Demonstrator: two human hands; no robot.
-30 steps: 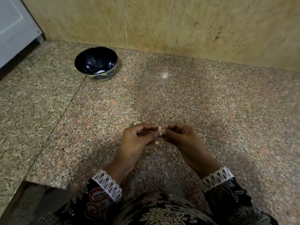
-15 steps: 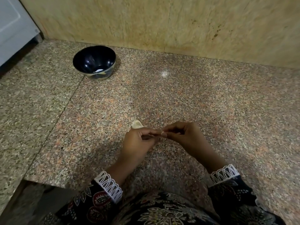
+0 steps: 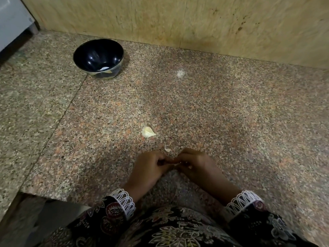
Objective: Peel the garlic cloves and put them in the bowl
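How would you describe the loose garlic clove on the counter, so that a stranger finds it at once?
Start from the speckled granite counter and the two hands near its front edge. Just beyond the left hand lies the garlic clove, pale cream and teardrop-shaped, touching nothing. It is plumper and larger than the thin curl of peel nearer the hands, and far from the dark bowl.

Speckled granite tabletop (image 3: 222,113), seam running along its left part. On it: dark bowl (image 3: 98,57) far left, garlic clove (image 3: 148,132) centre, small peel scrap (image 3: 167,149) just beside.
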